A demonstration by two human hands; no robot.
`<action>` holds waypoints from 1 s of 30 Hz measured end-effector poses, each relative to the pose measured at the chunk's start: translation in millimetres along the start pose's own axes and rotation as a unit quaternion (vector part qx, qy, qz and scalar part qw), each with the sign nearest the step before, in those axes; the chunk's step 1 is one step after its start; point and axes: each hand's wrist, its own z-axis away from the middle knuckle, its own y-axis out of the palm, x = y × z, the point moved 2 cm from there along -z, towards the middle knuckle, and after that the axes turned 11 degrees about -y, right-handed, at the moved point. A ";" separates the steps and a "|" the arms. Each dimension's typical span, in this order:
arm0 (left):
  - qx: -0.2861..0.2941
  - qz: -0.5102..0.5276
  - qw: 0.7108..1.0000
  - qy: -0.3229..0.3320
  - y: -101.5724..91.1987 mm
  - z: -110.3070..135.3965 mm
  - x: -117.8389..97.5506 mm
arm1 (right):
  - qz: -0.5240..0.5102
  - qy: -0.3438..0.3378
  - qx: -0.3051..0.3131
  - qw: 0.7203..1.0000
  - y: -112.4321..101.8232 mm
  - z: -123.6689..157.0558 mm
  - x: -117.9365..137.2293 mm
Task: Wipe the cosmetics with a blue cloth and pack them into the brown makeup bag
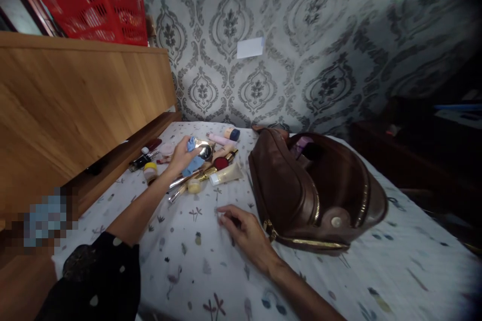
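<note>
My left hand (181,155) grips a blue cloth (193,158) against a shiny silver object (205,151) above a scattered pile of cosmetics. Around it lie a cream tube (226,174), a red round compact (221,163), gold-and-silver makeup tubes (192,175), a yellow-lidded jar (149,171) and a blue-capped bottle (232,134). My right hand (241,225) rests on the printed bedsheet (188,266), fingers loosely curled and holding nothing visible. Just right of it lies a brown leather handbag (312,190), unzipped, with gold zips.
A wooden headboard (86,100) with a narrow shelf runs along the left of the bed. A red plastic basket (90,2) sits above it. Patterned wallpaper (226,25) backs the bed, and dark furniture (391,150) stands at the right.
</note>
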 end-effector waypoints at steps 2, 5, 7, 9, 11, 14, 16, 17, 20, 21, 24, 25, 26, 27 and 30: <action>0.016 0.014 1.000 0.010 2.6 22.2 -4.1 | -0.021 0.000 -0.035 0.999 0.3 -0.5 -6.4; 0.069 0.080 0.994 0.012 3.8 53.2 -9.0 | -0.057 -0.001 -0.094 0.994 0.4 -1.0 -15.4; 0.132 0.135 0.982 -0.002 4.8 71.7 -11.5 | -0.077 0.001 -0.112 0.991 0.5 -1.7 -18.3; 0.195 0.144 0.970 -0.017 6.4 88.0 -13.5 | -0.092 -0.007 -0.113 0.989 0.3 -3.3 -17.1; 0.234 0.102 0.967 -0.006 6.4 100.7 -15.6 | -0.106 -0.009 -0.099 0.989 -0.2 -5.2 -13.1; 0.240 0.012 0.968 0.067 -1.5 109.7 -17.1 | -0.139 0.024 -0.054 0.989 -0.3 -7.5 -5.7; 0.224 -0.050 0.967 0.114 -12.5 109.9 -13.5 | -0.159 0.046 -0.036 0.986 -0.7 -7.9 -1.1; 0.216 -0.090 0.964 0.129 -18.9 109.2 -9.9 | -0.164 0.051 -0.037 0.984 -1.2 -7.9 0.8; 0.193 -0.243 0.937 0.158 -36.7 107.6 4.6 | -0.166 0.058 -0.056 0.983 -2.5 -6.9 3.7; 0.188 -0.293 0.922 0.168 -41.0 107.6 9.3 | -0.166 0.063 -0.060 0.982 -2.5 -6.3 3.5; 0.187 -0.403 0.872 0.207 -46.1 106.8 19.7 | -0.171 0.071 -0.057 0.981 -1.4 -4.5 1.7; 0.191 -0.430 0.855 0.220 -45.4 105.2 22.2 | -0.171 0.070 -0.054 0.981 -0.8 -4.0 1.1; 0.192 -0.453 0.840 0.230 -43.9 102.4 24.2 | -0.169 0.066 -0.051 0.982 -0.4 -3.7 0.6; 0.190 -0.472 0.827 0.239 -41.8 98.3 25.8 | -0.167 0.064 -0.050 0.983 0.0 -3.6 0.3; 0.172 -0.514 0.804 0.244 -33.5 78.6 29.0 | -0.166 0.064 -0.051 0.983 0.9 -3.7 0.2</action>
